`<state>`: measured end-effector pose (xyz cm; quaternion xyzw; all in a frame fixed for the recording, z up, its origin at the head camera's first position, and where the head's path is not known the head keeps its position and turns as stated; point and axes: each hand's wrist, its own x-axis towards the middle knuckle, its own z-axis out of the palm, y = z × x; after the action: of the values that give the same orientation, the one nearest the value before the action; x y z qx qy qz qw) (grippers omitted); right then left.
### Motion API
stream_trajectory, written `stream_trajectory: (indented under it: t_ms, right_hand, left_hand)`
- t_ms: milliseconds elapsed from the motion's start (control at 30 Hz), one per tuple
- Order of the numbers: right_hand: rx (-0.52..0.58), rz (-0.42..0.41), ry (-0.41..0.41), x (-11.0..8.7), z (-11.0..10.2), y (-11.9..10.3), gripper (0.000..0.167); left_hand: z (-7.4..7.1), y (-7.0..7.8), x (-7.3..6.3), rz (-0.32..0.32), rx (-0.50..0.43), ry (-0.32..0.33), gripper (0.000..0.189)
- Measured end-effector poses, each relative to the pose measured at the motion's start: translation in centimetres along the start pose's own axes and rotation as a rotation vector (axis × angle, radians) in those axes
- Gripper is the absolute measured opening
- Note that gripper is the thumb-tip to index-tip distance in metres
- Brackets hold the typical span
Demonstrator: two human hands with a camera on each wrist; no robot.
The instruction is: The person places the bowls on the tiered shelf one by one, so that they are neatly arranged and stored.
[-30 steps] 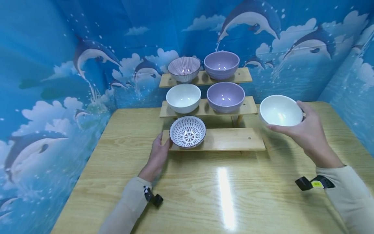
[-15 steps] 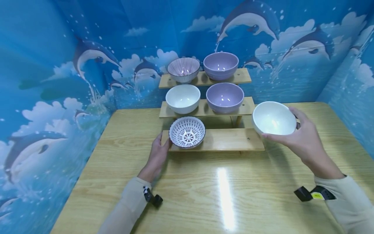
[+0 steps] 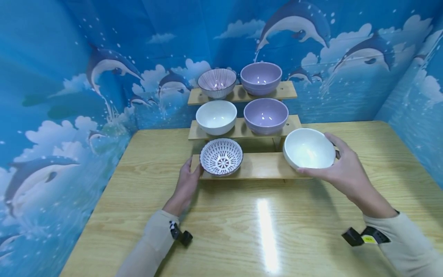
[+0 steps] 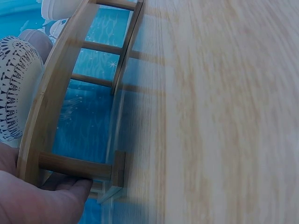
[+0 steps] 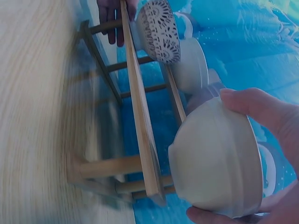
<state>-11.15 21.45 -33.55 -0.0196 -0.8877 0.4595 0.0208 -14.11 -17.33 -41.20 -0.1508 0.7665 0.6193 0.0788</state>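
My right hand (image 3: 346, 175) grips a plain white bowl (image 3: 308, 148) by its right side, thumb at the near rim and fingers round the far side. The bowl overlaps the right end of the lowest board (image 3: 261, 165) of a three-step wooden display rack; in the right wrist view the bowl's foot faces this board with a gap between. At the rack's left end, my left hand (image 3: 185, 184) holds the same board, fingers tucked under it in the left wrist view. Beside that hand a black-and-white patterned bowl (image 3: 221, 157) sits on the board.
On the middle step stand another white bowl (image 3: 216, 117) and a purple bowl (image 3: 266, 116). The top step carries a striped bowl (image 3: 217, 82) and a second purple bowl (image 3: 261, 78). A blue dolphin-print backdrop (image 3: 155, 46) rises behind the wooden table (image 3: 221, 231).
My right hand has moved left and nearer to me with the white bowl, from beside the rack to over the lowest board's right end. The left hand stays in place.
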Motion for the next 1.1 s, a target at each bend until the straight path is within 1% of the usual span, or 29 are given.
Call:
stream_trajectory:
  t_ms: [167, 367, 467, 600, 700, 967, 1100]
  right_hand:
    - [-0.005, -0.028, -0.031, -0.1, 0.6, -0.4, 0.130]
    - [0.017, -0.070, -0.071, -0.1, 1.5, -1.0, 0.126]
    - [0.027, -0.101, -0.083, -0.1, 2.0, -1.3, 0.121]
    - [0.046, -0.162, -0.096, 0.1, 2.6, -1.6, 0.108]
    - [0.055, -0.188, -0.113, 0.2, 3.0, -1.9, 0.104]
    - [0.084, -0.206, -0.153, 0.5, 4.3, -2.4, 0.108]
    - [0.071, -0.185, -0.154, 0.4, 4.6, -2.6, 0.117]
  left_hand:
    - [0.0, 0.0, 0.0, -0.007, 0.009, 0.002, 0.077]
    - [0.1, -0.1, 0.1, 0.001, 0.010, -0.006, 0.078]
    - [0.0, -0.1, 0.0, 0.002, 0.015, -0.006, 0.079]
    - [0.1, 0.0, 0.0, 0.000, 0.015, 0.000, 0.079]
    - [0.1, 0.1, 0.0, 0.004, 0.010, 0.003, 0.078]
    - [0.1, 0.2, 0.1, 0.001, 0.005, 0.004, 0.075]
    - [0.1, 0.0, 0.1, 0.000, 0.003, 0.002, 0.076]
